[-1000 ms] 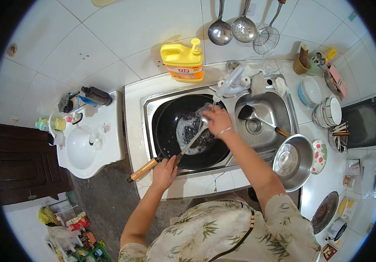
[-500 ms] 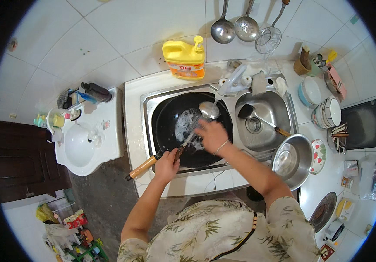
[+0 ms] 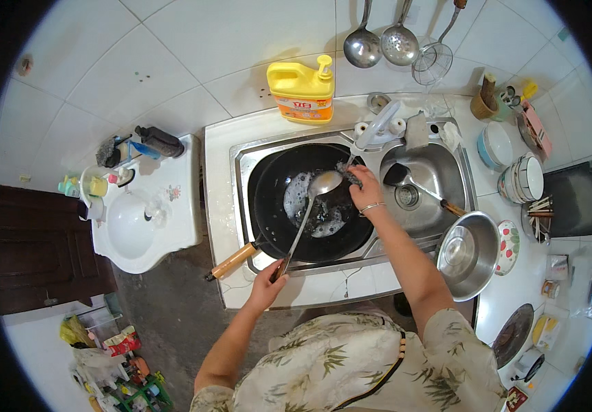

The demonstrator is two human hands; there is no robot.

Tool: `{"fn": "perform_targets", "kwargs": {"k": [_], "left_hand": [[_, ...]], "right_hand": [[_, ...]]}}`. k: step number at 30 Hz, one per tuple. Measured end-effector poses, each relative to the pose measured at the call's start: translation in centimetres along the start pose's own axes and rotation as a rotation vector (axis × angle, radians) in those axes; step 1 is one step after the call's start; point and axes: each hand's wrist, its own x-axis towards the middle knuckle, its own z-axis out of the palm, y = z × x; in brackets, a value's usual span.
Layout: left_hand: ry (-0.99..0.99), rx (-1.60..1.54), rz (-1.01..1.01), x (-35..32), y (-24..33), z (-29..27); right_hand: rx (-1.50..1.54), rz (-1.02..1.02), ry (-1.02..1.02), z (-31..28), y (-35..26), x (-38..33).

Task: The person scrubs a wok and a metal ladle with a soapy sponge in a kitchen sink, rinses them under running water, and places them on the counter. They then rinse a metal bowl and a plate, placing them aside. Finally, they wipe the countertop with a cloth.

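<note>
My left hand (image 3: 266, 288) is wrapped round the dark grip of a metal ladle (image 3: 303, 226), whose round bowl hangs over a black wok (image 3: 272, 226). Just past the ladle's bowl, below the faucet (image 3: 377, 128), my right hand (image 3: 364, 189) has its fingers curled on a greyish scrubber (image 3: 355, 180), which looks like steel wool and is partly hidden by the fingers. The wok sits in the left sink basin with foamy water (image 3: 298, 194) inside. Its wooden handle (image 3: 234, 261) sticks out over the front-left counter edge.
A spatula (image 3: 423, 189) lies across the right basin (image 3: 440, 165). A steel bowl (image 3: 467, 254) stands at the sink's right front corner, near my right forearm. Behind the sink is a yellow detergent jug (image 3: 301, 93). Stacked bowls (image 3: 521, 178) stand to the right.
My right hand has moved from the ladle's handle up and right, to below the faucet. My left hand has shifted slightly down, still holding the ladle. The view has shifted a little.
</note>
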Motion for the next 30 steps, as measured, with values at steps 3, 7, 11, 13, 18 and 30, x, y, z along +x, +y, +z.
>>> {"fn": "perform_targets", "kwargs": {"k": [3,7,11,13,18,30], "left_hand": [[0.116,0.463,0.225,0.0,0.5,-0.4],[0.185,0.932,0.356,0.8,2.7,-1.1],[0.114,1.093,0.489,1.0,3.4,-2.6],[0.103,1.135,0.548,1.1,3.3,-2.7],[0.173,1.225,0.611,1.9,2.4,-2.1],[0.256,0.644,0.388,1.8,2.1,2.7]], "right_hand": [[0.008,-0.117,0.047,-1.0,-1.6,-0.8],[-0.294,-0.24,-0.368,-1.6,-6.8,-3.0],[-0.218,-0.003,-0.329,-2.6,-2.6,0.8],[-0.32,-0.184,-0.479,-3.0,-5.1,0.5],[-0.328,-0.022,-0.545,-3.1,-6.6,2.5],[0.297,0.346,0.006,-2.0,-0.8,-3.5]]}}
